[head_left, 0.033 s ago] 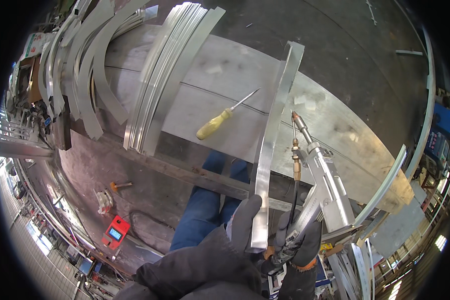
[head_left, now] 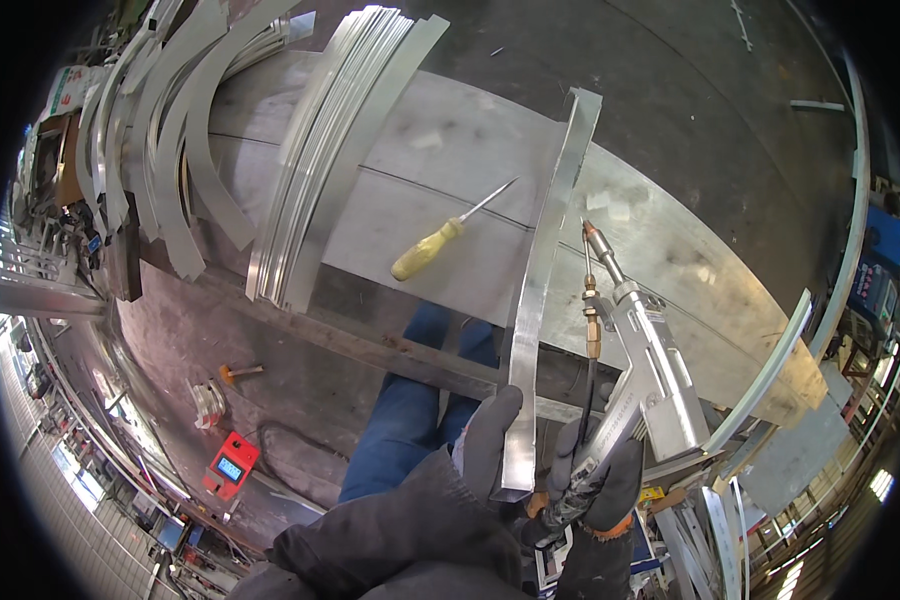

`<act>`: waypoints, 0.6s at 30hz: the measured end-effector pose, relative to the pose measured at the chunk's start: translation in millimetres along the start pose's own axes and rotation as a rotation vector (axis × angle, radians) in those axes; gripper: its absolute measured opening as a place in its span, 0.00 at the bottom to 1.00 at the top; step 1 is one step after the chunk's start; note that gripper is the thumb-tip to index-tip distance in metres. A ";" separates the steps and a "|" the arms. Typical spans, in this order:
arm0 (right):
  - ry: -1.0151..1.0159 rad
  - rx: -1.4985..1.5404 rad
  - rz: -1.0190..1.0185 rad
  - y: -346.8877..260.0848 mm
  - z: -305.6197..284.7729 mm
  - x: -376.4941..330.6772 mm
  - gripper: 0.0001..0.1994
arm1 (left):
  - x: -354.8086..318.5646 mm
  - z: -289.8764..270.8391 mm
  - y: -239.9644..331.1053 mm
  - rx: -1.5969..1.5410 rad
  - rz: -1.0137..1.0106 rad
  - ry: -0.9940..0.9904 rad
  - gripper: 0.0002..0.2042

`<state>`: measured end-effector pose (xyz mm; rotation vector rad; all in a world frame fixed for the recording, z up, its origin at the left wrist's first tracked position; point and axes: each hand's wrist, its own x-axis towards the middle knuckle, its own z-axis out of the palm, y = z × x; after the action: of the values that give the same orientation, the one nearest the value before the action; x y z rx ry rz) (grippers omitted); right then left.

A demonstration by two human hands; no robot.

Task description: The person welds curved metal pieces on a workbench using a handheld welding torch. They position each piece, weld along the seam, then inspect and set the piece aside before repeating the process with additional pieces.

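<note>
Left grip [head_left: 490, 440] on curved metal strip [head_left: 535, 290] — right grip [head_left: 600, 480] on welding torch [head_left: 640, 350]

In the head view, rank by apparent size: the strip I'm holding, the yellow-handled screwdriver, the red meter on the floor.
1. Metal strip, longest by far.
2. Screwdriver.
3. Red meter, though it lies farther away on the floor, so its true size is unsure.

A metal fabrication workshop: a steel-topped bench [head_left: 440, 150] carries a stack of curved metal strips [head_left: 320, 170] and a yellow-handled screwdriver [head_left: 428, 250], beside a handheld welding gun [head_left: 645, 350] and a stained concrete floor [head_left: 180, 330].
</note>
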<state>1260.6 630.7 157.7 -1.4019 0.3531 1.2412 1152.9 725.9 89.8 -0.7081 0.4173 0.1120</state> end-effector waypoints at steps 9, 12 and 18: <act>-0.037 0.056 -0.027 2.9 -7.7 27.6 0.35 | -6.5 -25.5 -3.9 0.139 0.112 0.244 0.31; -0.082 0.049 -0.047 1.8 -8.3 32.1 0.35 | -3.0 -28.3 2.8 0.102 0.076 0.140 0.30; -0.031 0.028 -0.029 -2.2 -2.1 33.3 0.35 | -5.7 -20.9 -0.7 0.091 0.131 0.148 0.28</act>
<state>1276.4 644.0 131.4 -1.3578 0.3267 1.2288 1140.9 712.0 78.4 -0.6012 0.6071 0.1640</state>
